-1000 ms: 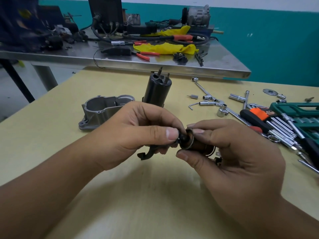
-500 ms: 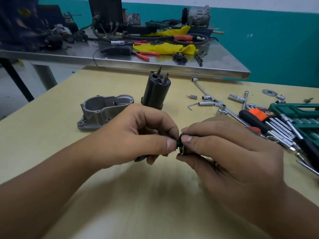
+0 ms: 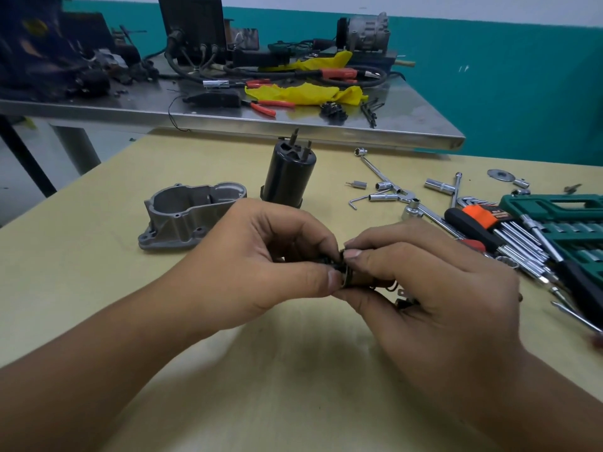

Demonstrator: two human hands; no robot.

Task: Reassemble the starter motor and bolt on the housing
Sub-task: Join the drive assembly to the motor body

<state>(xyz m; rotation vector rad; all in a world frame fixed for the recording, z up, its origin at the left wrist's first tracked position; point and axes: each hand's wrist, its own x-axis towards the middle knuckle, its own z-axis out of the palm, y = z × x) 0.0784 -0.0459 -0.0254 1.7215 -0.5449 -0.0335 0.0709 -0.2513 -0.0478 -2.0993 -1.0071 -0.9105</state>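
Both hands, left [image 3: 261, 259] and right [image 3: 434, 288], pinch a small dark starter part [image 3: 350, 277] above the bench [image 3: 81, 288], fingers hiding most of it. The housing [image 3: 186, 220] and black motor body [image 3: 288, 176] stand just behind.

Dim, even overhead light — soft shadows under both hands on the pale yellow wooden counter [image 3: 98, 288]; wide-angle bowing, slightly soft edges.

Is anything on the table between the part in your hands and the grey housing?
Nothing visible. The small part sits between both hands; the left hand lies toward the grey housing, with only bare table beyond.
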